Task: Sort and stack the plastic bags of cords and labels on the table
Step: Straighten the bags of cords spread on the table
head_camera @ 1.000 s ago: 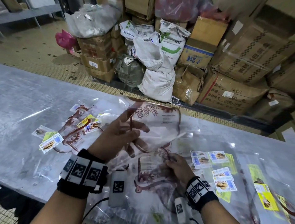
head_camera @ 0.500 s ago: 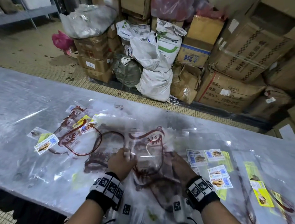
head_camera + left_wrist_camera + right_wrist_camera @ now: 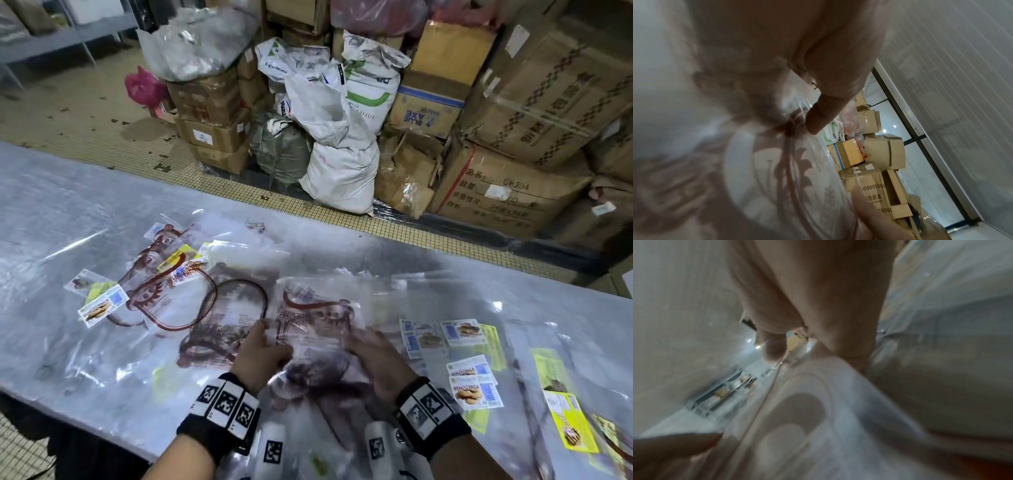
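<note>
A pile of clear plastic bags (image 3: 315, 318) printed with dark red designs lies at the near middle of the table (image 3: 68, 212). My left hand (image 3: 262, 353) grips the pile's left edge and my right hand (image 3: 375, 359) grips its right edge. The left wrist view shows a finger (image 3: 818, 120) over the printed plastic (image 3: 789, 170). In the blurred right wrist view, fingers (image 3: 774, 348) curl onto a bag (image 3: 818, 418). More printed bags (image 3: 205, 308) lie spread to the left. Loose labels (image 3: 462, 332) lie to the right of my hands.
Further labels (image 3: 102, 305) sit at the left of the spread, and yellow labels (image 3: 565, 421) under plastic lie at the far right. Beyond the table's far edge stand cardboard boxes (image 3: 507, 192) and white sacks (image 3: 342, 171) on the floor.
A second ago my left hand held a bag raised above the table. That bag now lies on the pile, and both hands have come down to the pile's sides.
</note>
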Motion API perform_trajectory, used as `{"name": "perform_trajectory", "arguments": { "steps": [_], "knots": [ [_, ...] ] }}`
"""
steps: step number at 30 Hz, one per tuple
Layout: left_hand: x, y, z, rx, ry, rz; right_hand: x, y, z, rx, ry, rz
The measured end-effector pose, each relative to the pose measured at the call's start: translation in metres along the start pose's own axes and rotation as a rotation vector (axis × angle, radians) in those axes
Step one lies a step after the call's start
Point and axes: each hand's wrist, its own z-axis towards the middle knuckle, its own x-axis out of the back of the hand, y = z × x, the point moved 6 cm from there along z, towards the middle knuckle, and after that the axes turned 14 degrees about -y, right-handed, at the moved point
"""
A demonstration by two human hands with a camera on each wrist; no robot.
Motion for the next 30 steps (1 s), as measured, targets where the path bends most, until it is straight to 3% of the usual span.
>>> {"name": "perform_trajectory", "arguments": {
  "steps": [4, 7, 9, 12, 14, 16, 18, 21, 27, 30],
  "knots": [
    [-0.002, -0.004, -0.002, -0.059, -0.066, -0.028, 0.002, -0.003, 0.001, 0.039, 0.055, -0.242],
    [0.010, 0.007, -0.014, -0.146, -0.009, -0.010, -0.004, -0.023, -0.004, 0.111, 0.027, -0.283],
    [0.030, 0.007, -0.019, -0.154, 0.056, -0.125, -0.013, -0.037, -0.005, 0.176, -0.057, -0.225],
    [0.074, -0.009, -0.020, -0.077, 0.226, -0.102, -0.024, -0.042, 0.000, 0.184, -0.157, 0.071],
    [0.102, -0.013, -0.015, 0.079, 0.332, 0.290, -0.019, -0.030, 0.010, 0.120, -0.061, 0.102],
    [0.119, -0.014, -0.012, 0.300, 0.403, 0.718, -0.009, -0.015, 0.020, 0.054, 0.093, -0.089],
    [0.126, -0.013, -0.011, 0.380, 0.401, 0.814, -0.008, -0.004, 0.027, 0.003, 0.171, -0.293],
    [0.131, -0.016, 0.000, 0.333, 0.338, 0.836, -0.013, 0.002, 0.030, -0.005, 0.216, -0.321],
    [0.139, -0.030, 0.021, 0.225, 0.066, 0.828, -0.033, 0.013, 0.036, 0.038, 0.292, -0.159],
    [0.163, -0.028, 0.042, 0.217, 0.119, 0.773, -0.043, 0.015, 0.034, 0.065, 0.318, -0.094]
  ]
}}
